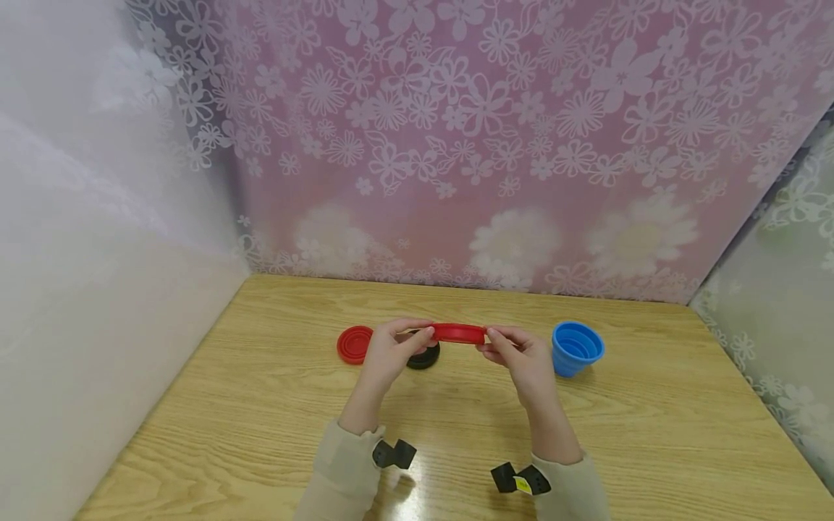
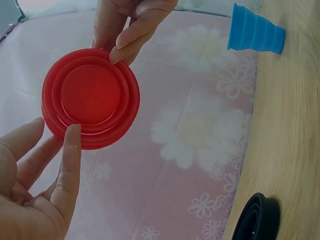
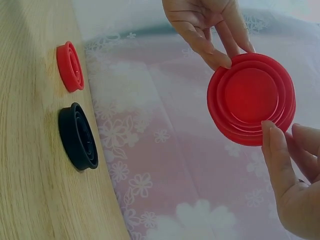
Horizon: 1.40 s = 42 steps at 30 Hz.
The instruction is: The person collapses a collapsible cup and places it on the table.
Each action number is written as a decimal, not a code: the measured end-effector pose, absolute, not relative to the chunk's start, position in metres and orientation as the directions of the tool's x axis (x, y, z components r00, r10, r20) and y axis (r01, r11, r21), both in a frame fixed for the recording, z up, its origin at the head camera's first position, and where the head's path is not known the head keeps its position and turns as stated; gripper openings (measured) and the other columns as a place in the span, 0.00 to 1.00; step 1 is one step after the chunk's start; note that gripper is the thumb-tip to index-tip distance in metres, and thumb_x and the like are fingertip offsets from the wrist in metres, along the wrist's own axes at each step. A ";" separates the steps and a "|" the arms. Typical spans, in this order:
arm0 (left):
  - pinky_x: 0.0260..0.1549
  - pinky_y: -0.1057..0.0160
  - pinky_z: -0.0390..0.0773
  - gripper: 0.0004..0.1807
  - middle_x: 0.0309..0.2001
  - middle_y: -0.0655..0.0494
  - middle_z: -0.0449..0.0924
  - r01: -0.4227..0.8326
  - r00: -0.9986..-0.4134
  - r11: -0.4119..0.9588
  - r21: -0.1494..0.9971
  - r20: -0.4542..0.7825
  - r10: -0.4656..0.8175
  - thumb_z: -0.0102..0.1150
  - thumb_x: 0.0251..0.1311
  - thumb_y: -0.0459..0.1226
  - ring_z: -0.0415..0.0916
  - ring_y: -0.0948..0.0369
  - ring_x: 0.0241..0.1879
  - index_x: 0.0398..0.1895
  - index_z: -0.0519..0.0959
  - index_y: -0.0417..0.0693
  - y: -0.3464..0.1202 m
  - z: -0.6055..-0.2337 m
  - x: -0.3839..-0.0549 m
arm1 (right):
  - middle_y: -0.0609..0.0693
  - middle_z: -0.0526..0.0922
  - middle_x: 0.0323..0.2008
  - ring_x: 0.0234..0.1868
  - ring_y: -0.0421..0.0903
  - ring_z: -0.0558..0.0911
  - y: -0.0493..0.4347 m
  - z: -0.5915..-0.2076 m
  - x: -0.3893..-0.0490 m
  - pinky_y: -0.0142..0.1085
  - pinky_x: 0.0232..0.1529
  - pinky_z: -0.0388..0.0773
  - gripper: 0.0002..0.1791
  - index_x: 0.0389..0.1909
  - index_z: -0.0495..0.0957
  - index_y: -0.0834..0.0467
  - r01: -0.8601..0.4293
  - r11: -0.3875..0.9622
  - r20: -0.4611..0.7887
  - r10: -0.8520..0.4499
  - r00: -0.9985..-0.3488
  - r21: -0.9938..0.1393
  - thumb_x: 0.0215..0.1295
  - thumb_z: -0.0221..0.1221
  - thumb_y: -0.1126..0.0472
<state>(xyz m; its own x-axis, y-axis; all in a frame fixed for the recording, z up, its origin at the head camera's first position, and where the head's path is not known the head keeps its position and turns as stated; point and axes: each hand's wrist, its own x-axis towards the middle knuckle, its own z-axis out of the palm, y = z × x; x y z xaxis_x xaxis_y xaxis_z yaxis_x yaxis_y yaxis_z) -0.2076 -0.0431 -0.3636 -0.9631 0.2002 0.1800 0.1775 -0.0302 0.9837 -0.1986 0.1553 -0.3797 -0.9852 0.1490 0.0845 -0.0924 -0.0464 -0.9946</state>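
Between my two hands a red collapsible cup [image 1: 459, 333], folded flat into a disc of rings, is held up over the table. My left hand [image 1: 389, 349] pinches its left edge with thumb and fingers. On the opposite edge my right hand [image 1: 523, 356] pinches it the same way. The cup's ringed underside [image 2: 91, 94] faces the left wrist camera, and the right wrist view shows the same rings [image 3: 251, 96]. Just right of my right hand stands a blue collapsible cup [image 1: 577, 349], extended and upright. Behind my left hand lies a black folded cup [image 1: 425, 357], partly hidden.
A second red folded cup [image 1: 355, 345] lies flat on the wooden table [image 1: 260, 405], left of the black one and partly covered by my left hand. Flower-patterned cloth [image 1: 456, 181] hangs along the back edge, with pale cloth walls at both sides.
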 end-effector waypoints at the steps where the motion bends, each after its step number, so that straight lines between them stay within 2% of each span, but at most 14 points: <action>1: 0.37 0.60 0.77 0.13 0.41 0.41 0.76 0.180 -0.963 -0.025 0.983 0.181 0.197 0.55 0.56 0.30 0.79 0.55 0.33 0.42 0.76 0.29 -0.043 -0.363 -0.207 | 0.55 0.79 0.33 0.27 0.43 0.81 0.155 -0.380 -0.199 0.34 0.33 0.77 0.14 0.43 0.73 0.76 -0.091 -0.049 0.082 0.152 -0.985 -0.995 0.58 0.55 0.70; 5: 0.35 0.60 0.77 0.12 0.41 0.41 0.76 0.191 -0.964 -0.014 0.982 0.190 0.185 0.55 0.56 0.30 0.78 0.53 0.33 0.41 0.77 0.28 -0.042 -0.363 -0.207 | 0.53 0.79 0.32 0.27 0.42 0.81 0.156 -0.380 -0.198 0.34 0.33 0.77 0.15 0.43 0.72 0.77 -0.098 -0.050 0.089 0.159 -0.983 -0.994 0.58 0.55 0.70; 12: 0.33 0.61 0.78 0.09 0.39 0.40 0.76 0.232 -0.959 -0.028 0.972 0.233 0.163 0.55 0.55 0.28 0.78 0.56 0.33 0.37 0.78 0.28 -0.040 -0.373 -0.214 | 0.50 0.80 0.30 0.28 0.42 0.82 0.155 -0.378 -0.197 0.34 0.32 0.77 0.14 0.40 0.72 0.79 -0.154 -0.063 0.142 0.162 -0.976 -0.986 0.56 0.56 0.71; 17: 0.33 0.61 0.78 0.08 0.40 0.43 0.77 0.241 -0.957 -0.029 0.970 0.242 0.157 0.58 0.53 0.30 0.78 0.55 0.34 0.35 0.79 0.31 -0.039 -0.387 -0.222 | 0.54 0.80 0.31 0.30 0.44 0.82 0.158 -0.384 -0.198 0.35 0.33 0.77 0.15 0.38 0.74 0.77 -0.206 -0.057 0.196 0.142 -0.970 -0.977 0.54 0.59 0.68; 22: 0.33 0.62 0.78 0.08 0.40 0.44 0.76 0.253 -0.954 -0.002 0.968 0.250 0.163 0.59 0.52 0.31 0.77 0.54 0.35 0.34 0.79 0.33 -0.037 -0.388 -0.222 | 0.58 0.80 0.35 0.33 0.48 0.82 0.175 -0.424 -0.222 0.34 0.33 0.77 0.11 0.38 0.78 0.68 -0.309 -0.109 0.299 0.095 -0.949 -0.945 0.54 0.61 0.66; 26: 0.34 0.60 0.78 0.09 0.40 0.44 0.76 0.227 -0.960 -0.003 0.974 0.224 0.171 0.59 0.52 0.30 0.77 0.52 0.36 0.36 0.77 0.33 -0.035 -0.387 -0.222 | 0.61 0.78 0.38 0.36 0.52 0.81 0.188 -0.449 -0.238 0.38 0.35 0.77 0.12 0.41 0.78 0.67 -0.329 -0.149 0.323 0.063 -0.944 -0.932 0.55 0.58 0.69; 31: 0.36 0.57 0.77 0.12 0.40 0.43 0.75 0.204 -0.962 0.005 0.979 0.200 0.185 0.58 0.53 0.29 0.76 0.48 0.37 0.41 0.74 0.32 -0.034 -0.374 -0.214 | 0.59 0.78 0.42 0.38 0.51 0.80 0.200 -0.490 -0.266 0.38 0.35 0.77 0.16 0.46 0.76 0.63 -0.370 -0.075 0.362 0.099 -0.927 -0.926 0.56 0.60 0.64; 33: 0.36 0.59 0.77 0.14 0.40 0.41 0.75 0.208 -0.962 0.023 0.978 0.200 0.188 0.57 0.54 0.28 0.75 0.48 0.37 0.43 0.73 0.30 -0.033 -0.369 -0.210 | 0.58 0.78 0.42 0.39 0.51 0.80 0.199 -0.489 -0.265 0.37 0.35 0.77 0.17 0.46 0.77 0.61 -0.362 -0.067 0.354 0.106 -0.929 -0.930 0.55 0.61 0.62; 35: 0.36 0.61 0.77 0.15 0.41 0.39 0.75 0.211 -0.962 0.044 0.977 0.199 0.187 0.56 0.54 0.28 0.75 0.50 0.38 0.45 0.72 0.29 -0.032 -0.367 -0.209 | 0.58 0.78 0.41 0.38 0.51 0.80 0.192 -0.468 -0.253 0.37 0.35 0.77 0.17 0.45 0.77 0.63 -0.344 -0.073 0.336 0.104 -0.936 -0.936 0.54 0.61 0.62; 39: 0.36 0.64 0.77 0.15 0.40 0.39 0.77 0.211 -0.962 0.078 0.974 0.193 0.196 0.57 0.54 0.29 0.76 0.51 0.38 0.45 0.74 0.30 -0.030 -0.375 -0.215 | 0.59 0.78 0.39 0.36 0.46 0.80 0.171 -0.410 -0.217 0.35 0.37 0.77 0.16 0.44 0.74 0.71 -0.220 -0.050 0.213 0.119 -0.970 -0.974 0.56 0.59 0.66; 42: 0.34 0.64 0.77 0.14 0.40 0.41 0.78 0.203 -0.960 0.074 0.976 0.184 0.211 0.58 0.54 0.30 0.76 0.51 0.38 0.43 0.76 0.32 -0.028 -0.388 -0.224 | 0.59 0.77 0.38 0.35 0.42 0.79 0.166 -0.392 -0.208 0.34 0.38 0.76 0.16 0.44 0.73 0.74 -0.119 0.013 0.120 0.137 -0.983 -0.993 0.57 0.57 0.67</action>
